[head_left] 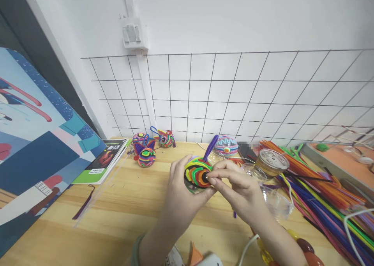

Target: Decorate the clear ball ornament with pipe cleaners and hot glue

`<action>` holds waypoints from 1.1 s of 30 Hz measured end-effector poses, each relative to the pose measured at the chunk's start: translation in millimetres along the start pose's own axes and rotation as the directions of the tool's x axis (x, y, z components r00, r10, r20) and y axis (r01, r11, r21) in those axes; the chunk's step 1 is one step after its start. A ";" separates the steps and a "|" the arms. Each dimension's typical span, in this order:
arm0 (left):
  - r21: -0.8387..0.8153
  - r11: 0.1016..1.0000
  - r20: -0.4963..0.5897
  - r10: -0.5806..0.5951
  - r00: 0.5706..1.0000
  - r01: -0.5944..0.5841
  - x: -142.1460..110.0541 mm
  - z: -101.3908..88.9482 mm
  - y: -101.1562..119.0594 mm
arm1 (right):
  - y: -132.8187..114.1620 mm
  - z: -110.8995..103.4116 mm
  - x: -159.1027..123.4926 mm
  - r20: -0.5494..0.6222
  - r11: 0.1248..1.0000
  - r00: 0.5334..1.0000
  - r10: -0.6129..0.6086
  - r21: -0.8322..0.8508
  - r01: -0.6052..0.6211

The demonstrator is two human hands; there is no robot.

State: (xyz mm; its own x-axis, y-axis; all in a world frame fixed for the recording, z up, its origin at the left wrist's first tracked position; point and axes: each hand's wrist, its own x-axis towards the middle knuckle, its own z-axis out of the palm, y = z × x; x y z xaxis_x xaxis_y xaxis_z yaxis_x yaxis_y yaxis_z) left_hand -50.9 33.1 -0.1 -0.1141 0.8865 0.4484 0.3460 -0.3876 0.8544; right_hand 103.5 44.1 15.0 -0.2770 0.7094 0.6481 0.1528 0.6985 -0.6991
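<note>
My left hand (pixel 179 197) is wrapped round a ball (pixel 194 174) covered in coloured pipe-cleaner strips, with bands of orange, green, yellow and black. A fuzzy purple pipe cleaner (pixel 211 146) sticks up from its top. Thumb and index finger of my right hand (pixel 244 190) are pinched together at a black spot on the ball's right side; what lies between the fingertips is too small to make out. Behind my left hand sit similar finished-looking balls, one with pointed purple ears (pixel 145 156) and another with a blue loop (pixel 166 139).
A pink and blue ball (pixel 226 146) stands near the wall grid (pixel 204 98). To the right are a spool (pixel 271 160), clear plastic shells (pixel 276 203) and bundled pipe cleaners (pixel 318 180). A magazine (pixel 106 160) and purple tassel (pixel 84 203) lie left. A white cable (pixel 248 248) crosses the front.
</note>
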 end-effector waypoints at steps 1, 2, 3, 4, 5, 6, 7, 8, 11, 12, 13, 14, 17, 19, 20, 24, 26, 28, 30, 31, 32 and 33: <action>0.000 1.000 0.001 -0.003 1.000 0.003 0.1 -0.3 0.4 | 0.0 0.0 0.0 0.003 1.000 1.000 0.002 0.001 -0.002; 0.001 1.000 0.003 -0.009 1.000 0.009 0.1 -0.6 0.7 | 0.0 0.0 0.0 0.005 1.000 1.000 0.004 0.001 -0.004; 0.003 1.000 0.005 -0.015 1.000 0.015 0.1 -0.8 1.0 | 0.0 0.1 0.0 0.004 1.000 1.000 0.006 0.001 -0.006; 0.004 1.000 0.008 -0.021 1.000 0.021 0.1 -1.0 1.2 | 0.1 0.1 -0.1 0.002 1.000 1.000 0.007 0.002 -0.007; 0.004 1.000 0.010 -0.027 1.000 0.027 0.0 -1.1 1.3 | 0.2 0.2 -0.1 0.000 1.000 1.000 0.010 0.004 -0.010; 0.002 0.999 0.013 -0.034 0.999 0.034 -0.1 -1.2 1.5 | 0.2 0.3 -0.2 -0.002 1.000 1.000 0.012 0.005 -0.012; 0.001 0.999 0.015 -0.039 0.999 0.039 -0.2 -1.3 1.5 | 0.0 0.6 -0.1 -0.005 1.000 1.000 0.013 0.004 -0.013; 0.001 0.999 0.015 -0.043 0.999 0.043 -0.2 -1.4 1.5 | -0.2 0.9 -0.1 -0.007 1.000 1.000 0.014 0.002 -0.014; 0.007 0.999 0.010 -0.046 0.999 0.046 -0.1 -1.3 1.1 | -0.8 2.0 0.3 -0.013 1.000 1.000 0.018 0.000 -0.018; 0.007 0.999 0.010 -0.048 0.999 0.048 0.1 -1.2 0.8 | -0.9 2.2 0.4 -0.013 1.000 1.000 0.022 0.000 -0.022; 0.006 0.999 0.010 -0.051 0.999 0.051 0.3 -1.1 0.5 | -0.8 2.4 0.4 -0.011 1.000 1.000 0.028 0.001 -0.028; 0.006 0.998 0.014 -0.055 0.998 0.055 0.5 -1.0 0.2 | -0.7 2.5 0.4 -0.008 0.999 0.999 0.033 0.002 -0.033; 0.011 0.998 0.020 -0.060 0.998 0.060 1.1 -0.7 -0.5 | 0.4 2.2 0.2 -0.006 0.999 0.999 0.038 0.009 -0.038; 0.012 0.998 0.015 -0.055 0.998 0.055 1.5 -0.7 -0.5 | 1.4 1.9 0.0 -0.002 0.999 0.999 0.039 0.017 -0.039; 0.011 0.999 0.014 -0.054 0.998 0.053 1.7 -0.7 -0.5 | 1.9 1.8 -0.1 -0.002 0.999 0.999 0.041 0.022 -0.041; 0.006 0.998 0.019 -0.059 0.998 0.059 1.8 -1.0 0.3 | 4.0 1.9 -0.5 0.001 0.998 0.999 0.049 0.036 -0.049; 0.005 0.998 0.017 -0.060 0.998 0.060 1.5 -1.2 0.8 | 4.7 2.3 -0.6 0.000 0.998 0.999 0.050 0.041 -0.050; 0.001 0.998 0.007 -0.055 0.998 0.055 1.3 -1.4 1.2 | 5.1 2.7 -0.7 -0.004 0.998 0.999 0.047 0.050 -0.047; -0.005 0.999 -0.002 -0.051 0.999 0.051 1.1 -1.4 1.4 | 5.2 3.0 -0.7 -0.009 0.997 0.999 0.046 0.056 -0.046; -0.007 0.999 -0.006 -0.050 0.999 0.050 1.1 -1.3 1.5 | 5.1 3.1 -0.7 -0.010 0.997 0.999 0.049 0.056 -0.048; -0.007 0.999 -0.008 -0.050 0.999 0.050 1.2 -1.2 1.6 | 5.1 3.1 -0.6 -0.013 0.997 0.999 0.052 0.054 -0.051; -0.007 0.999 -0.009 -0.050 0.999 0.050 1.4 -1.1 1.6 | 5.1 3.2 -0.6 -0.014 0.997 0.998 0.056 0.053 -0.056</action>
State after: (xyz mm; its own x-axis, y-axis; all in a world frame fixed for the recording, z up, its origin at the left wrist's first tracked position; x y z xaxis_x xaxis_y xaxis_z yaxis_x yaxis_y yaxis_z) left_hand -51.5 33.4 2.2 -0.1402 0.9025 0.4073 0.3335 -0.3443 0.8776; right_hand 101.4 46.9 10.1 -0.2550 0.7489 0.6117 0.1176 0.6519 -0.7491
